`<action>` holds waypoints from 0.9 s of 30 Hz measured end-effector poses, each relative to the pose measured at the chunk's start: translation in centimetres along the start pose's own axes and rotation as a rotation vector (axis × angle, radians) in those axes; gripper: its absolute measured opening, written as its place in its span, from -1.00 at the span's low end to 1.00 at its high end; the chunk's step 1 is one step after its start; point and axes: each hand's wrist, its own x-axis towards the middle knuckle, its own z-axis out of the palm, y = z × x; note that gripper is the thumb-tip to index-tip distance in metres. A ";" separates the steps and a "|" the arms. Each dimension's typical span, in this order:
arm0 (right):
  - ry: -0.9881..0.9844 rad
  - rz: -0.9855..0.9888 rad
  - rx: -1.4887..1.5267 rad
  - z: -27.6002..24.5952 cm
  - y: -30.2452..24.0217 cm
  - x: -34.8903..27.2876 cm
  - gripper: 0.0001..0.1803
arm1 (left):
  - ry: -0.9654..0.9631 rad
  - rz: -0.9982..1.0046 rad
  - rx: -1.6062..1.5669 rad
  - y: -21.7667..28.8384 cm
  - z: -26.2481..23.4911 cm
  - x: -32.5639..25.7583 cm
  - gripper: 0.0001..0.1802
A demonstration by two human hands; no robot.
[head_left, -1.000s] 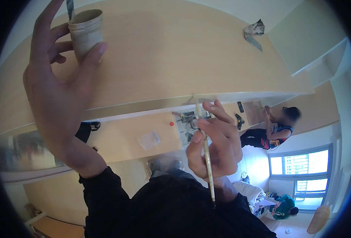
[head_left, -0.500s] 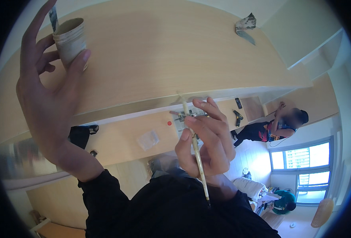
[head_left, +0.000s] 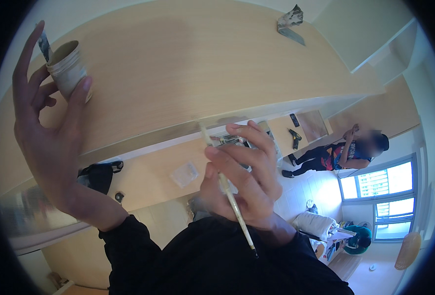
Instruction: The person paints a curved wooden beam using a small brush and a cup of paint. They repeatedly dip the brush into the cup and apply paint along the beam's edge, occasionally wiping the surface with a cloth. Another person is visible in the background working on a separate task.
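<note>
My left hand (head_left: 50,132) is raised at the left and holds a small paint-smeared pot (head_left: 68,70) between thumb and fingers, with a thin stick poking out of its top. My right hand (head_left: 239,179) is in the middle, fingers pinched on a long thin paintbrush (head_left: 226,186). The brush tip touches the front edge of a light wooden panel (head_left: 178,73) that fills the upper part of the view. The brush handle points down toward my black sleeve.
A scraper (head_left: 290,23) lies on the panel at the upper right. A black bag (head_left: 98,176) and a power drill (head_left: 295,139) lie on lower wooden surfaces. Another person (head_left: 343,152) crouches on the floor at right, near a bright window (head_left: 377,182).
My left hand with the pot has drifted left and slightly down. My right hand has shifted left with the brush, its tip now at the panel's front edge.
</note>
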 end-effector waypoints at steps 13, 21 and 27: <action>0.347 0.160 0.062 -1.0 5.2 -3.5 -0.75 | 0.007 0.027 0.000 0.1 0.1 0.2 -0.28; 0.343 0.168 0.042 -0.2 6.0 -3.5 -0.71 | -0.002 -0.055 -0.022 0.7 0.5 0.2 -0.22; 0.310 0.128 0.000 0.2 5.6 -3.5 -0.74 | 0.005 -0.024 -0.031 0.6 0.6 0.2 -0.21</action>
